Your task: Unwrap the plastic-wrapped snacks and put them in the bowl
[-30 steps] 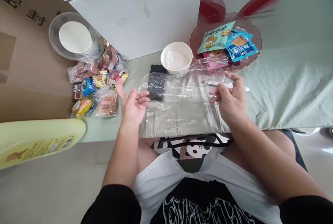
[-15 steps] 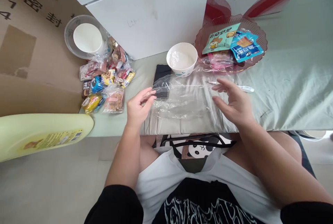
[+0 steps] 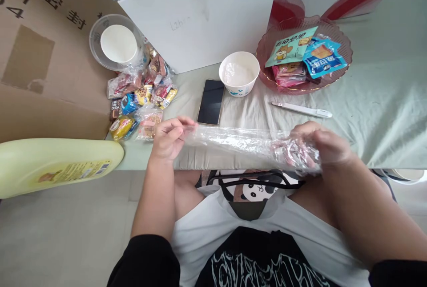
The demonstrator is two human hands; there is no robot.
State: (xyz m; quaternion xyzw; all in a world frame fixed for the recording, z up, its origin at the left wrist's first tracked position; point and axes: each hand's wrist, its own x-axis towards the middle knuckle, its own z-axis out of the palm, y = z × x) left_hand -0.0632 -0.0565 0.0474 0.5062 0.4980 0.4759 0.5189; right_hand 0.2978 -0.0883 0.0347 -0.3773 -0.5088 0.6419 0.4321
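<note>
A clear plastic bag (image 3: 240, 141) stretches between my two hands just above the table's front edge. My left hand (image 3: 171, 138) pinches its left end between thumb and fingers. At the other end my right hand (image 3: 328, 144), slightly blurred, is closed on the crumpled plastic, with some of its fingers hidden behind the film. Beyond the bag lie a dark phone (image 3: 211, 102) and a white craft knife (image 3: 302, 110). Behind these stands a white paper bowl (image 3: 239, 73) with crinkled clear film inside.
A pink glass dish (image 3: 347, 58) holds snack packets at the back right. Several wrapped snacks (image 3: 143, 95) lie at the left, beside a plastic tub (image 3: 95, 40) with a white cup in it. A yellow bottle (image 3: 60, 167), cardboard box (image 3: 66, 113) and white box (image 3: 213, 20) border the area.
The clear plastic has come toward me off the table and is bunched lengthwise. My right hand has moved down and right and closed on it. The phone and knife are now uncovered.
</note>
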